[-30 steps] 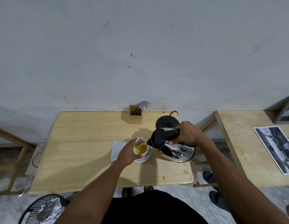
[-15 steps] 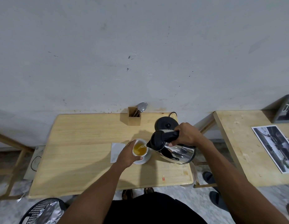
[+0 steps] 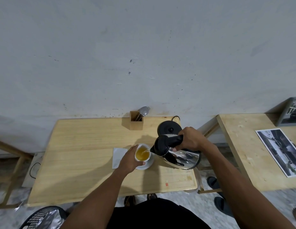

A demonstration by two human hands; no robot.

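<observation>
Pale plaster wall behind, light wooden table pushed against it. Mesh basket sat on the floor at the table's 7 o'clock, with something foil-like in it.

White napkin lay flat at the cup's 9 o'clock. Left hand was wrapped round the white cup, fingers curled on its near wall, steadying it above the saucer; can't tell if the cup touched the saucer. Wooden cutlery holder stood at the cup's 12 o'clock, by the wall.

Steel kettle was at the cup's 3 o'clock, tipped left, spout at the rim and a thin stream running in. Right hand was closed tight round the black handle. Black kettle base sat bare at 1 o'clock.

Progress, my read: pour well along, with amber liquid high in the cup. Left to do: stop the pour, level the kettle, put it back on the base.

Second table stood at 3 o'clock, well apart, with a photo print on it.

Labels: no brand or writing readable. Small red mark near the table's front edge, print too blurred.
</observation>
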